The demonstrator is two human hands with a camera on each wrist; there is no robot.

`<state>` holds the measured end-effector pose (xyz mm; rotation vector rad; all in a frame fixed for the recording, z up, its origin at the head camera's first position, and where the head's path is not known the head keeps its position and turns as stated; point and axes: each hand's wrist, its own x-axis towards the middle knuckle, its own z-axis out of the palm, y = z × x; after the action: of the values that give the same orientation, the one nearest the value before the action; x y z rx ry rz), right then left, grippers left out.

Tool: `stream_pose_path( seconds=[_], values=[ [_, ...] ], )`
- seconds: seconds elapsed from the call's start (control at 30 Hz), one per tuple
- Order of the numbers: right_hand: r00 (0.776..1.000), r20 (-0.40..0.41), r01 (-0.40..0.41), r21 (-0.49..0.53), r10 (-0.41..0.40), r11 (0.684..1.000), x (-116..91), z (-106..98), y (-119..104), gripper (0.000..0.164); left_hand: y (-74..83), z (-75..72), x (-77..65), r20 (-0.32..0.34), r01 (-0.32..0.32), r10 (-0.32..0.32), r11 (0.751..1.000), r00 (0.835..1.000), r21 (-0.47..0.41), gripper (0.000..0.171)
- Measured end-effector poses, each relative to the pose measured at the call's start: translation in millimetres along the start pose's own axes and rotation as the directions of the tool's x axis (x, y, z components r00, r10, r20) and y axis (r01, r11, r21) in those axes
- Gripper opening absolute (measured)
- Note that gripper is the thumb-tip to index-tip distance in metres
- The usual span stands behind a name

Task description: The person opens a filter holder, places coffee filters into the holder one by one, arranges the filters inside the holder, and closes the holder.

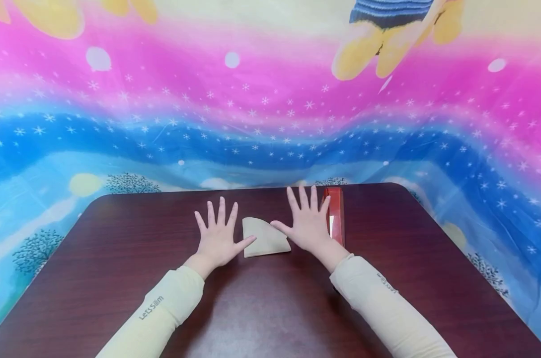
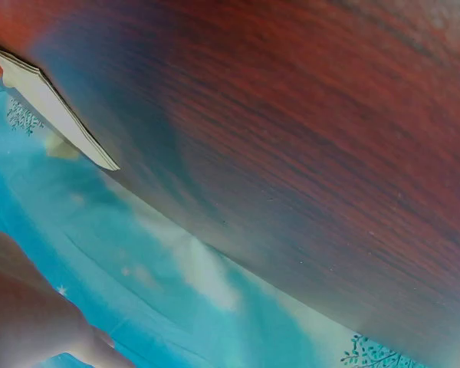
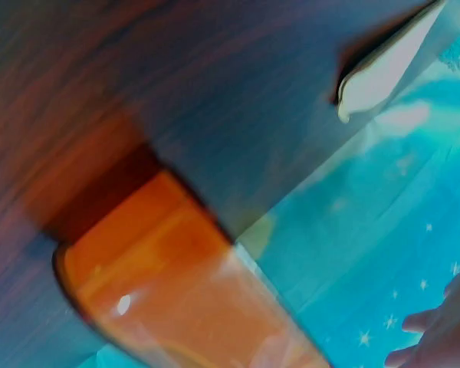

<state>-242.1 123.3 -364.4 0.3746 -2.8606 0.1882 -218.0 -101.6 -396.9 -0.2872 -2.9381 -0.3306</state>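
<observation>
A fan-shaped stack of thin beige sheets, like paper coffee filters (image 1: 265,241), lies on the dark wooden table (image 1: 261,308) between my two hands. My left hand (image 1: 216,239) is to its left with fingers spread and straight, its thumb crossing the stack's edge in the head view. My right hand (image 1: 309,224) is spread the same way to the right, its thumb over the stack's other edge. Beyond the right hand's little finger stands a narrow red-orange box (image 1: 336,214), partly hidden by that hand. Neither hand holds anything; whether a thumb touches the sheets I cannot tell.
A colourful cloth backdrop (image 1: 270,114) with snowflakes and trees hangs behind the table and down both sides. The box (image 3: 161,268) looks glossy and orange in the right wrist view. Both forearms wear pale sleeves (image 1: 163,308).
</observation>
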Motion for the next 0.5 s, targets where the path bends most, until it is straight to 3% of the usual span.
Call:
stream_pose_path(
  seconds=[0.27,0.5],
  values=[
    [0.988,-0.047,-0.148,-0.013,0.148,0.989,8,-10,23,0.093,-1.6,0.7,-1.4,0.005,0.001,0.0,1.0,1.0,-0.008,0.098],
    [0.959,-0.099,-0.254,0.112,0.265,0.961,10,-18,48,0.085,-3.4,1.6,-2.4,0.0,0.002,-0.002,1.0,1.0,-0.017,0.098]
  ],
)
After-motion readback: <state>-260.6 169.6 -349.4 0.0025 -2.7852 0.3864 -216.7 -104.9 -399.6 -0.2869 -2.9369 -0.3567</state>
